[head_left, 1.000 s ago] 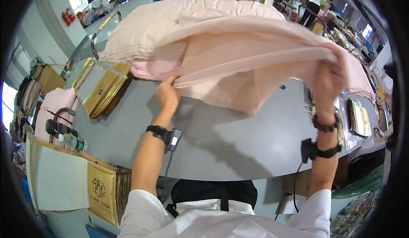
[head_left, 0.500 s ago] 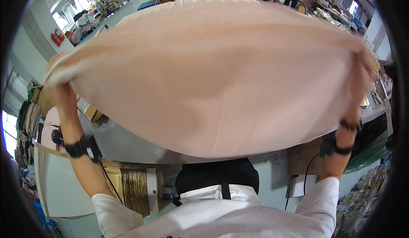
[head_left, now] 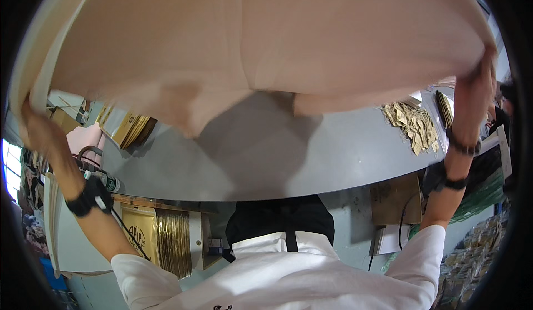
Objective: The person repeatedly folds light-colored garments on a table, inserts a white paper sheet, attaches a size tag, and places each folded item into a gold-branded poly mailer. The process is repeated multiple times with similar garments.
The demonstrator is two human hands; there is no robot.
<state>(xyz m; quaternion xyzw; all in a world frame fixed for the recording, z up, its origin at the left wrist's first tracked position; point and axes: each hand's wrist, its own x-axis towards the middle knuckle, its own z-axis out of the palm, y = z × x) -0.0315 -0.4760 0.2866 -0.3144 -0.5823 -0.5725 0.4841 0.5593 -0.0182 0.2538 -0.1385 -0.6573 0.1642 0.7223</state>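
Pale pink cloth (head_left: 266, 32) is up in the air over the far side of the grey table (head_left: 344, 165), spread wide btwn the 2 hands; its top runs out of view. Left hand (head_left: 44, 129) has the cloth's left edge pinched, right hand (head_left: 477, 85) has the right edge; fingers are blurry, so can't tell exactly how many are on it. Near edge hangs uneven, w/ 1 droopy point left of centre and 1 blunter corner right of it. Can't tell if either touches the table.

To do this step well: keep both hands at abt the same height and pull outward evenly, so the middle fold opens w/o creasing. Firm pinch, but don't bunch the edge. Lower it slowly, so air gets out and the droopy bits don't tuck under. Mind the sides: gold packets (head_left: 133, 129) on the left and a loose pile of tags (head_left: 413, 126) on the right could snag or shift if the cloth sweeps low. Bottle (head_left: 108, 182) at near left is also worth missing w/ the elbow.
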